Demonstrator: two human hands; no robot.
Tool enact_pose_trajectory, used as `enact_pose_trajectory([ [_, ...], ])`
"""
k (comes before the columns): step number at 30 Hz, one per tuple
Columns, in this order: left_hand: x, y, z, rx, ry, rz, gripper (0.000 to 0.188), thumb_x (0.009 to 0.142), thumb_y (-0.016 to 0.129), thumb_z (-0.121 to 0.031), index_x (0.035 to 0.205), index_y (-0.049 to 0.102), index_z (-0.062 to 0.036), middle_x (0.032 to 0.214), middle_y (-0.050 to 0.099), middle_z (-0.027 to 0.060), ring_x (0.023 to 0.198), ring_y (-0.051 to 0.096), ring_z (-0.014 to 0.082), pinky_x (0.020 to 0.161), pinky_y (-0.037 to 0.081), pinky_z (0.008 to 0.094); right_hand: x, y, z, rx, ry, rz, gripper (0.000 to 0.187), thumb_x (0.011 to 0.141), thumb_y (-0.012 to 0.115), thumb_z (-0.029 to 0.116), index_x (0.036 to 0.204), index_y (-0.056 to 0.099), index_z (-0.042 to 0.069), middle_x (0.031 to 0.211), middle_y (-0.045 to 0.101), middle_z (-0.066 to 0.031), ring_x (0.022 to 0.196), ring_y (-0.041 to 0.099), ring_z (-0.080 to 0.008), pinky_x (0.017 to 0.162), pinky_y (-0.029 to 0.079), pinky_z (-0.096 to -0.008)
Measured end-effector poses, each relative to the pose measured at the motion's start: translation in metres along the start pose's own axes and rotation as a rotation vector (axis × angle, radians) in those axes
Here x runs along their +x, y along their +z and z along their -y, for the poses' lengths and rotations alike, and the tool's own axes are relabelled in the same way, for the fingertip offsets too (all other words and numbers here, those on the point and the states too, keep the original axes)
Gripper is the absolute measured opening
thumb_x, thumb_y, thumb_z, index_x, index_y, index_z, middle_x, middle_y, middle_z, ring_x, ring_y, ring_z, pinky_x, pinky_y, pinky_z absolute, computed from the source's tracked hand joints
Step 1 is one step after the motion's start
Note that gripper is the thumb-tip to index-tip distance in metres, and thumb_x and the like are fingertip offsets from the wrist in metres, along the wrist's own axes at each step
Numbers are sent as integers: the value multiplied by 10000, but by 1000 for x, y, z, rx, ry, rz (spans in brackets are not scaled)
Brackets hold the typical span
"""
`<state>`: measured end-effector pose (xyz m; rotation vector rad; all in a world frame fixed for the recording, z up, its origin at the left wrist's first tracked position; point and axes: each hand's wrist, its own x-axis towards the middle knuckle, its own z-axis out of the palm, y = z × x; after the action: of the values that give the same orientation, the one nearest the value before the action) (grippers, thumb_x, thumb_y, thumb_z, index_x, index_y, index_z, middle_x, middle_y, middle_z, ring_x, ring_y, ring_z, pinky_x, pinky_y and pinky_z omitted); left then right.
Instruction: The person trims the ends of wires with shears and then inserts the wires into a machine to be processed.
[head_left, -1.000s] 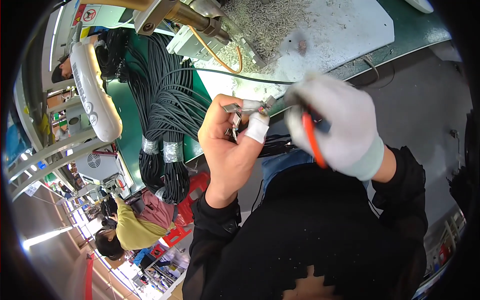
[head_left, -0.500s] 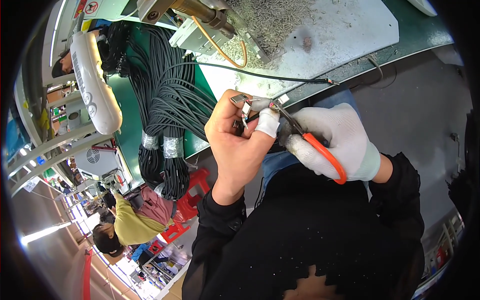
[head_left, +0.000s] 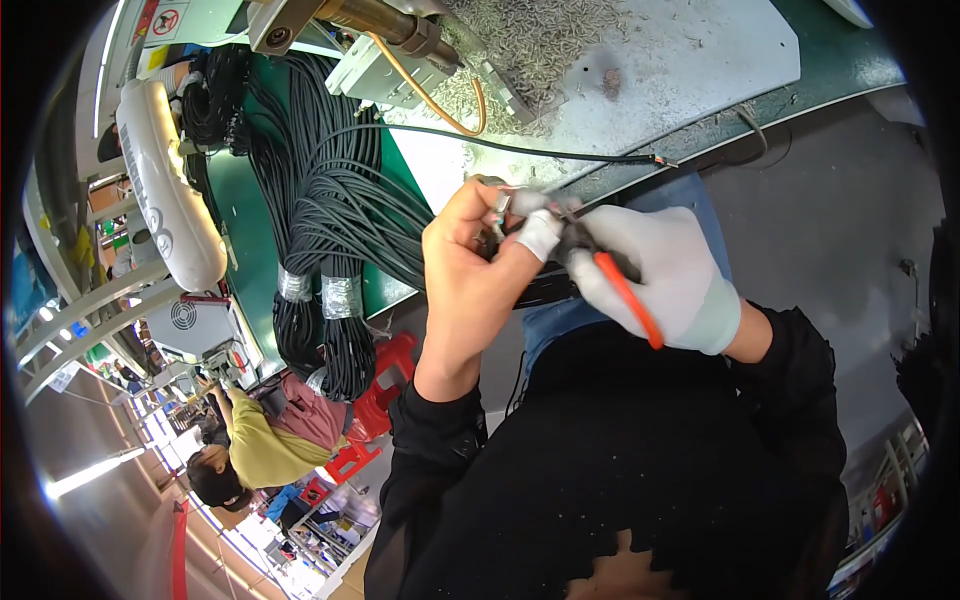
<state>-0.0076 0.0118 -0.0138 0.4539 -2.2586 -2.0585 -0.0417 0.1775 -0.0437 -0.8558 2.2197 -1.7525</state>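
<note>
My left hand [head_left: 468, 285], with white wraps on its thumb and a fingertip, is closed on a cable end whose small metal connector [head_left: 502, 207] shows between the fingers. Fine wires there are partly hidden and blurred. In a white glove, my right hand [head_left: 668, 272] grips an orange-handled hand tool [head_left: 628, 300], cutters or pliers; the glove covers part of it. The tool's smeared jaws meet the left fingertips. Just beyond both hands, a loose black cable [head_left: 560, 153] with a stripped end lies across the table edge.
Bundles of black cable [head_left: 350, 200], tied with silvery wrap, lie on the green table [head_left: 400, 165] at left. A machine head [head_left: 400, 60] stands over a pale plate [head_left: 690, 70] strewn with small scraps. A white lamp [head_left: 170, 190] hangs at left; a person in yellow [head_left: 275, 440] sits beyond.
My right hand and the tool have shifted slightly left, and the orange handle has dropped nearer my palm. Both hands stay together; the fingertips and the tool's jaws are now blurred.
</note>
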Motion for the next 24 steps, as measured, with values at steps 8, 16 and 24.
enact_pose_trajectory([
  [8, 53, -44, 15, -378, -168, 101, 93, 852, 605, -93, 915, 559, -42, 680, 473, -38, 516, 339, 24, 440, 237, 174, 55, -45, 5, 186, 311, 113, 246, 886, 550, 238, 795, 594, 13, 545, 531, -32, 394, 507, -90, 379, 377, -212],
  [16, 93, -40, 18, -228, -138, 148, 132, 852, 641, -137, 892, 547, -53, 610, 437, -53, 466, 309, 23, 418, 212, 174, 124, -30, -24, 253, 254, 294, 269, 867, 584, 256, 747, 570, 15, 516, 518, -38, 402, 518, -101, 388, 410, -229],
  [24, 99, -45, 13, 25, -66, 215, 243, 831, 690, -269, 855, 553, -70, 672, 493, -47, 495, 361, 18, 416, 234, 176, 137, -33, -32, 449, 305, 410, 275, 844, 613, 254, 724, 572, 10, 523, 531, -44, 414, 527, -116, 394, 416, -228],
])
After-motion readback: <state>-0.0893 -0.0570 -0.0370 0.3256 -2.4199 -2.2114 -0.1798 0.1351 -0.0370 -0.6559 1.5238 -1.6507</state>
